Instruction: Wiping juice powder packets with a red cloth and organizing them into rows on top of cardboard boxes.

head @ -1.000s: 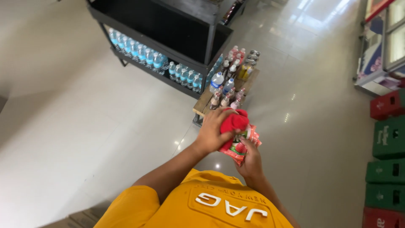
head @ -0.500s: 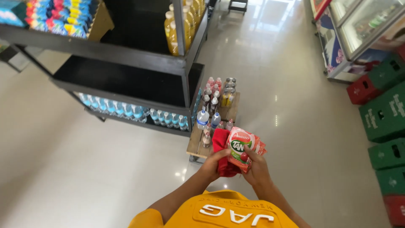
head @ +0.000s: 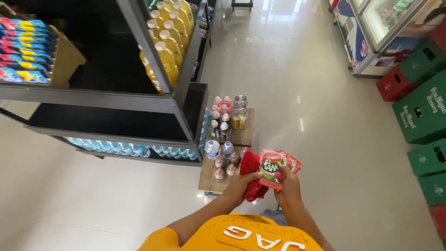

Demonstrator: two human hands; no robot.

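Observation:
My left hand [head: 240, 184] grips a folded red cloth [head: 252, 173] in front of my chest. Right beside it, my right hand [head: 288, 183] holds a small stack of red and green drink-powder sachets [head: 275, 167], face up, touching the cloth. Both hands hover above the shiny tiled floor, near the corner of a low wooden pallet [head: 243, 137]. My yellow shirt [head: 241, 234] fills the bottom edge of the view.
A black metal shelf [head: 183, 81] at left carries yellow bottles [head: 165, 44], colourful packets [head: 23, 49] and water bottles [head: 125, 148] on its lowest level. Small bottles [head: 224, 116] stand on the pallet. Green crates [head: 420, 111], red crates [head: 392, 83] and a glass-door cooler [head: 371, 32] line the right.
The view has tilted up and come closer to the shelf, so more shelf levels show. My hands stay together on cloth and sachets, the sachets now turned face up and further right.

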